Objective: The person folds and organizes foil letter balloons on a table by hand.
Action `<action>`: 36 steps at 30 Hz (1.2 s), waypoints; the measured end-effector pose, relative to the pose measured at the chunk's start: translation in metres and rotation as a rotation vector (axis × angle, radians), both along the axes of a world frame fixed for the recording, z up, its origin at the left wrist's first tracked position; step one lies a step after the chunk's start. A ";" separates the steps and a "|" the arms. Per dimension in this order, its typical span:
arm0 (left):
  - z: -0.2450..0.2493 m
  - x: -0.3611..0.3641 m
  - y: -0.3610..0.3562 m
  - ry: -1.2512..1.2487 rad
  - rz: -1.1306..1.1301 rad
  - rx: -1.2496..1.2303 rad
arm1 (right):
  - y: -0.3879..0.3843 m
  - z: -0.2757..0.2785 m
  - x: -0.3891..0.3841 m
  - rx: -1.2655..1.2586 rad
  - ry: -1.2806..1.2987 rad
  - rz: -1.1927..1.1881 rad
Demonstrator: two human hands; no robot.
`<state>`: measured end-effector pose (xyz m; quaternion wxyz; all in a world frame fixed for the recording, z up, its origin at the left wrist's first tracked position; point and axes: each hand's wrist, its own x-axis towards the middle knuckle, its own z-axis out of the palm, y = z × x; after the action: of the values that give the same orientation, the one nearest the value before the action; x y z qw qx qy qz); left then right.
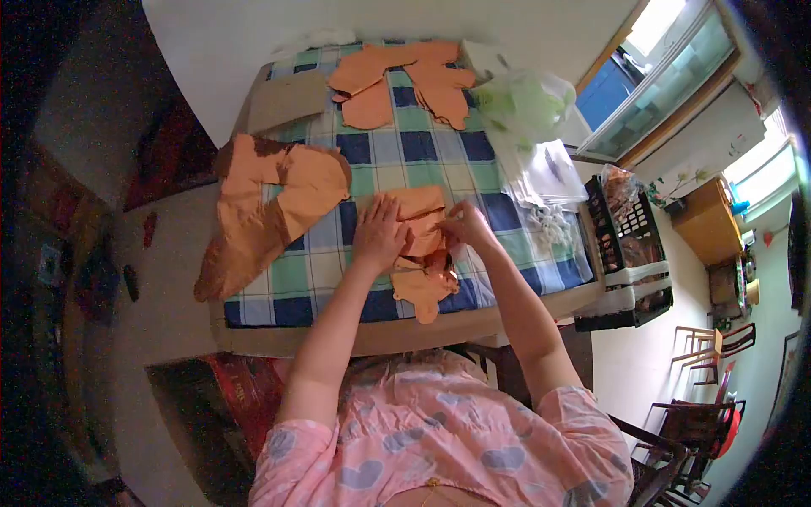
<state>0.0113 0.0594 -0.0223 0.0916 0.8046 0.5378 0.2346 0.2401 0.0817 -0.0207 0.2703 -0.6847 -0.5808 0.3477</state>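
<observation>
On the checked cloth in front of me lies a folded orange foil-like sheet (422,204), its lower end a rounded, knobbed shape (420,291) hanging toward the table's near edge. My left hand (382,232) presses flat on the sheet's left side with the fingers stretched out. At the right edge, my right hand (470,228) has its fingertips pinched together on the sheet. Further left, a large curved orange foil-like piece (291,198) is spread partly over the table's side. More flat orange pieces (397,72) rest at the far end.
The checked cloth (329,296) covers the table. Brown cardboard (287,101) lies at the far left. A translucent plastic bag (528,106) and white sheets (549,173) sit along the right side. Beside the table stands a black crate (629,220) with bagged items; chairs (697,422) are further right.
</observation>
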 end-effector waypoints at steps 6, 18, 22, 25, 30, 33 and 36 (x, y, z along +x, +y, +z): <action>0.005 0.001 -0.004 -0.023 0.014 -0.037 | -0.007 -0.003 0.000 -0.002 0.062 0.056; -0.001 0.001 -0.002 -0.006 0.009 -0.044 | -0.038 0.010 -0.006 -0.029 0.515 -0.068; 0.004 0.001 -0.003 -0.014 0.008 -0.039 | -0.039 0.016 -0.010 -0.102 0.352 -0.126; 0.004 0.002 -0.003 -0.022 0.015 -0.035 | -0.043 0.023 -0.007 -0.018 0.247 -0.072; 0.008 0.002 -0.004 0.000 0.028 -0.092 | -0.037 0.011 0.001 -0.060 0.349 -0.118; 0.008 0.002 -0.004 -0.002 0.027 -0.079 | -0.038 0.010 0.001 -0.080 0.536 -0.113; 0.010 0.002 -0.004 0.011 0.032 -0.090 | -0.038 0.013 0.001 -0.127 0.533 -0.087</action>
<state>0.0131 0.0550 -0.0127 0.1208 0.7924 0.5609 0.2072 0.2412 0.0434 -0.0079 0.3847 -0.6090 -0.4361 0.5394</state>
